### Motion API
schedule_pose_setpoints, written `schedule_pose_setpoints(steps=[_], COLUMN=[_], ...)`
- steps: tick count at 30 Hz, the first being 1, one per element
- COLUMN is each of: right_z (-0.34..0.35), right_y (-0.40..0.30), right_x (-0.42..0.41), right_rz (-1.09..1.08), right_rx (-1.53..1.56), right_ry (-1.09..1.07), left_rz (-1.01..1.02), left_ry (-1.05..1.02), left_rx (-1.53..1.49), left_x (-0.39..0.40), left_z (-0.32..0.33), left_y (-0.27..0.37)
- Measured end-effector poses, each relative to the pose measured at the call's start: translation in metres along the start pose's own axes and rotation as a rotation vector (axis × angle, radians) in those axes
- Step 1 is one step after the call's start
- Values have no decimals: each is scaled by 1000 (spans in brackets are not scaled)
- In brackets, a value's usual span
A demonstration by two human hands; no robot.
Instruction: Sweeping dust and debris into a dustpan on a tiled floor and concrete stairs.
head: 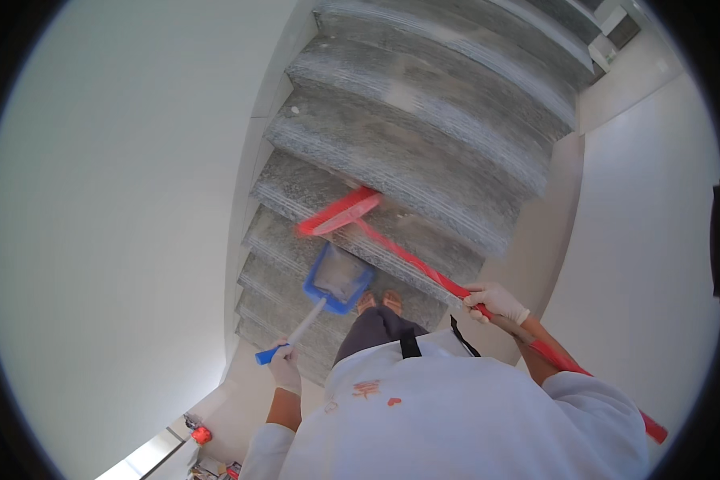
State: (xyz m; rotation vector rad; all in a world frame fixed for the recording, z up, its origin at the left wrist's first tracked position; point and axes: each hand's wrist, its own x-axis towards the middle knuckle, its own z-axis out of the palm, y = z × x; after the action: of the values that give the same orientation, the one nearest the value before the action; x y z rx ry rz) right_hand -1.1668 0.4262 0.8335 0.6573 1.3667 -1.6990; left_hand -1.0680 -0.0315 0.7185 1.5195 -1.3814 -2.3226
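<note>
In a white glove, my left hand grips the handle of a long-handled blue dustpan. Greyish dust and debris lie in its pan, which is held by the front edge of a step. My right hand, also gloved, is closed around the red handle of a broom. That handle runs back past my right arm. The red bristles are slightly blurred and lie over a dusty grey stair tread, near its front edge and above the dustpan.
Dusty grey stairs with ridged front edges climb ahead; more steps descend at lower left. White walls flank both sides. My sandalled feet stand on a step beside the dustpan. A red object and clutter lie below.
</note>
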Motion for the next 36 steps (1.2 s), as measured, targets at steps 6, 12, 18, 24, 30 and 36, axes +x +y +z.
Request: schedule_pose_setpoints(steps=[6,12,18,24,30,36], right_z=[14,11,13,10,8,17], right_y=[14,24,29,42,38,59], right_x=[-26,-20,-51,-39,-77,-73], right_rz=[89,42,127,66,103,50], right_rx=[123,240,288,414,340,362], right_ry=[-35,76,36,124,142,138], left_rz=[-18,-34,-42,-18,-41,-44], left_ry=[-49,-86,-93,-115,-109,-128], left_rx=[30,52,74,115,96,150], left_x=[24,26,31,31,28,32], left_z=[7,22,22,28,30,36], left_y=[3,8,6,1,5,0])
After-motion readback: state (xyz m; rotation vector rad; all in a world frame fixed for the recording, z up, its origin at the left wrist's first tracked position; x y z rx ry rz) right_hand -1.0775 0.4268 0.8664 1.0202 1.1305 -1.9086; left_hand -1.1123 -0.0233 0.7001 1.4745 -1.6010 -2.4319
